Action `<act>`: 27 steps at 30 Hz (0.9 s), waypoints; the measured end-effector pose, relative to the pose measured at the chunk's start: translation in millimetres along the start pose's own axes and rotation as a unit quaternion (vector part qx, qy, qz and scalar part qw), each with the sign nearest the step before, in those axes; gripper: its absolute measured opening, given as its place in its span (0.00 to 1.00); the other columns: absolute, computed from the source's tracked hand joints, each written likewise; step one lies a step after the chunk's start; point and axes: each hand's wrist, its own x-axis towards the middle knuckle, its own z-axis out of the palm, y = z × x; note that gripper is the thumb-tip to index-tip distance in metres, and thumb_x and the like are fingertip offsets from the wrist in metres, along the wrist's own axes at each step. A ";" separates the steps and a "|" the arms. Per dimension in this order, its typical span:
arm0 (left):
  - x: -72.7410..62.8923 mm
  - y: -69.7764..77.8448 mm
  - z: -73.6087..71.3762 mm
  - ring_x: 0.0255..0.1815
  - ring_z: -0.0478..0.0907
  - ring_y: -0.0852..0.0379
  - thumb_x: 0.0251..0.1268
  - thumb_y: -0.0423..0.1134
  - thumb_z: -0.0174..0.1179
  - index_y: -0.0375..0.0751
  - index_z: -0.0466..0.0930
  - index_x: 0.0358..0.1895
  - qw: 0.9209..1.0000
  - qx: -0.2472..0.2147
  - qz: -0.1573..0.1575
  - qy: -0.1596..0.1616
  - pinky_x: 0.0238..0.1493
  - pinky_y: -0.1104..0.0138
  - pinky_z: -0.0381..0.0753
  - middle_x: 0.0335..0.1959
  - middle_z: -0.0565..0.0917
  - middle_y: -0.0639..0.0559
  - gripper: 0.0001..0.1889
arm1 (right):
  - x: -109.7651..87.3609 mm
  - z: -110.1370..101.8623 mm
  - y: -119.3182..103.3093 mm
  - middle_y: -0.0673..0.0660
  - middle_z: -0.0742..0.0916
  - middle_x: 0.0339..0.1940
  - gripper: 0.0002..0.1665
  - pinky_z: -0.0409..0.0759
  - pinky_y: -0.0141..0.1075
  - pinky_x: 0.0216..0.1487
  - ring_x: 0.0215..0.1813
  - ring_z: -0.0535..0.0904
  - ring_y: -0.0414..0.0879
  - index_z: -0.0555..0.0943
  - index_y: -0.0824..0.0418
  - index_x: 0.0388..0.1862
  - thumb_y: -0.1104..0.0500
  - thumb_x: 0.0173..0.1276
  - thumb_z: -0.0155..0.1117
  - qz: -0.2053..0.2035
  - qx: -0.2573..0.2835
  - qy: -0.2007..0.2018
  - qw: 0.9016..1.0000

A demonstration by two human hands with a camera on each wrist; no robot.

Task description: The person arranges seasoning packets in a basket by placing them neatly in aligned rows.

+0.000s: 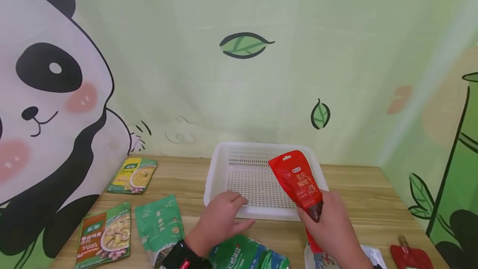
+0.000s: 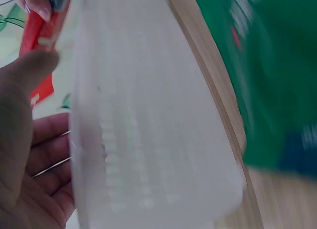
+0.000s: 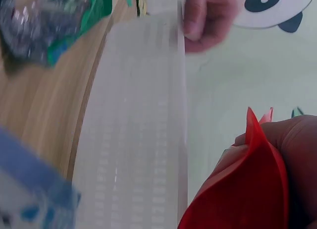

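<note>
In the head view my right hand (image 1: 333, 223) grips a red bag of dried chilies (image 1: 296, 177) by its lower part, tilted over the right side of a white plastic basket (image 1: 243, 211). The red bag (image 3: 242, 189) fills the lower right of the right wrist view, crumpled by the fingers. At the basket's near rim is my left hand (image 1: 220, 218), its fingers reaching over the edge and its thumb held apart. The left wrist view shows these fingers (image 2: 49, 157) partly hidden behind the rim of the basket (image 2: 148, 115), with nothing in the palm.
Yellow-green (image 1: 133, 175) and brown-green (image 1: 104, 235) food packets lie at left, near a green pouch (image 1: 159, 223). A larger green bag (image 1: 239, 254) is in front of the basket. At right are a pale packet (image 1: 373, 256), partly under my hand, and a red spouted pouch (image 1: 410, 256).
</note>
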 end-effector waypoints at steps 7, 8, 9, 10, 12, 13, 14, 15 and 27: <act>6.8 33.9 -5.1 0.53 0.84 0.57 0.68 0.54 0.68 0.46 0.84 0.56 0.984 -0.156 -0.084 -0.003 0.55 0.62 0.86 0.52 0.89 0.53 0.21 | -13.2 9.2 -19.8 0.58 0.78 0.56 0.43 0.89 0.46 0.46 0.55 0.76 0.50 0.69 0.62 0.65 0.47 0.59 0.80 -0.007 0.017 0.000 1.000; 7.8 38.6 -5.1 0.53 0.84 0.57 0.69 0.54 0.67 0.46 0.83 0.57 0.978 -0.186 -0.095 -0.004 0.55 0.62 0.86 0.53 0.88 0.53 0.21 | -14.9 10.5 -22.0 0.57 0.78 0.55 0.43 0.89 0.46 0.47 0.54 0.76 0.50 0.69 0.60 0.65 0.47 0.58 0.81 -0.009 0.019 0.001 1.000; 8.7 43.3 -5.1 0.53 0.84 0.57 0.70 0.53 0.66 0.46 0.83 0.57 0.971 -0.217 -0.104 -0.002 0.55 0.62 0.86 0.53 0.88 0.53 0.20 | -16.6 11.8 -23.9 0.56 0.78 0.55 0.42 0.89 0.45 0.47 0.54 0.76 0.49 0.69 0.59 0.65 0.47 0.59 0.81 -0.010 0.027 0.000 1.000; 9.7 47.8 -4.7 0.52 0.84 0.58 0.71 0.53 0.66 0.46 0.83 0.58 0.962 -0.249 -0.114 0.000 0.55 0.61 0.86 0.53 0.88 0.53 0.20 | -17.9 13.0 -25.7 0.56 0.78 0.55 0.42 0.89 0.44 0.47 0.53 0.76 0.48 0.69 0.59 0.65 0.47 0.59 0.80 -0.012 0.037 0.000 0.999; 11.8 56.1 -3.8 0.52 0.85 0.59 0.72 0.53 0.65 0.47 0.82 0.59 0.939 -0.319 -0.132 -0.001 0.55 0.62 0.86 0.53 0.88 0.55 0.20 | -20.7 15.2 -29.1 0.55 0.77 0.54 0.41 0.89 0.42 0.46 0.52 0.76 0.47 0.69 0.58 0.65 0.48 0.60 0.80 -0.012 0.057 -0.006 0.998; 12.8 59.9 -3.4 0.51 0.85 0.60 0.72 0.53 0.64 0.48 0.81 0.60 0.923 -0.358 -0.141 -0.004 0.55 0.62 0.86 0.53 0.88 0.55 0.20 | -22.0 16.4 -31.0 0.55 0.77 0.53 0.40 0.88 0.41 0.46 0.52 0.76 0.47 0.69 0.58 0.65 0.48 0.60 0.80 -0.012 0.064 -0.008 0.998; 14.0 63.4 -3.0 0.51 0.85 0.61 0.72 0.53 0.64 0.48 0.81 0.60 0.906 -0.395 -0.153 -0.009 0.55 0.62 0.86 0.54 0.88 0.55 0.20 | -23.2 17.6 -32.6 0.55 0.77 0.53 0.40 0.88 0.40 0.46 0.52 0.75 0.47 0.69 0.58 0.65 0.49 0.61 0.80 -0.014 0.069 -0.009 0.997; 15.3 66.9 -2.5 0.50 0.86 0.62 0.72 0.53 0.64 0.49 0.81 0.61 0.887 -0.429 -0.170 -0.016 0.55 0.63 0.86 0.54 0.88 0.56 0.20 | -24.1 18.7 -34.4 0.55 0.76 0.52 0.39 0.87 0.39 0.46 0.52 0.74 0.47 0.69 0.59 0.65 0.50 0.61 0.80 -0.014 0.074 -0.011 0.997; 30.1 92.8 7.8 0.54 0.87 0.54 0.67 0.49 0.69 0.45 0.77 0.66 0.737 -0.594 -0.323 -0.009 0.55 0.57 0.87 0.59 0.86 0.51 0.27 | -30.8 33.9 -43.0 0.54 0.75 0.48 0.43 0.83 0.44 0.52 0.51 0.69 0.45 0.68 0.61 0.63 0.51 0.54 0.83 -0.066 -0.011 0.060 0.996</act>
